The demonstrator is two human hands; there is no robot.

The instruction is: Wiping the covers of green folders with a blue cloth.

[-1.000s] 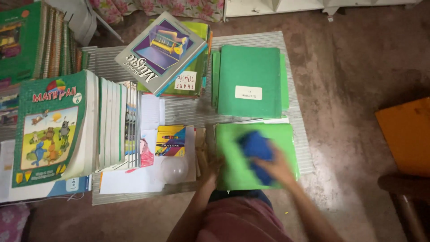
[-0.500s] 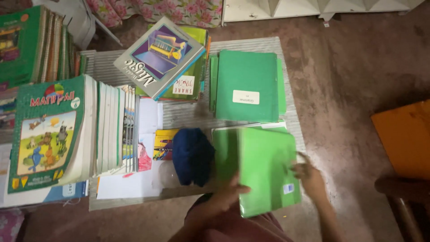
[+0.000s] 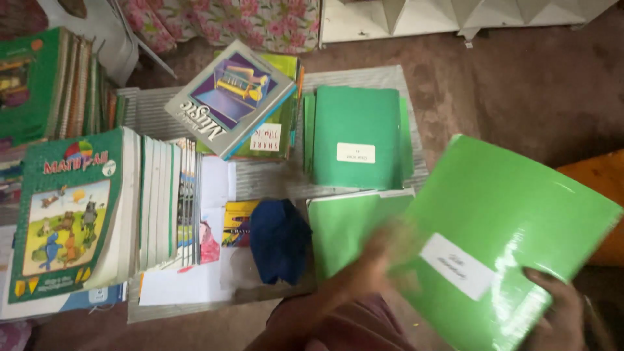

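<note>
The right hand (image 3: 560, 312) grips a light green notebook (image 3: 507, 240), tilted at lower right of the frame. The blurred left hand (image 3: 380, 257) touches its left edge; its grip cannot be told. A blue cloth (image 3: 279, 240) lies at centre, beside a crayon box (image 3: 237, 221).

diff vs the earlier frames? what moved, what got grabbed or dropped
The blue cloth was let go: it went from wiping the green books to lying left of them, over the crayon box. The top bright green book was lifted off its pile and swung up to the right, held by the right hand, with the blurred left hand at its left edge. The other book stacks are unchanged.
</note>
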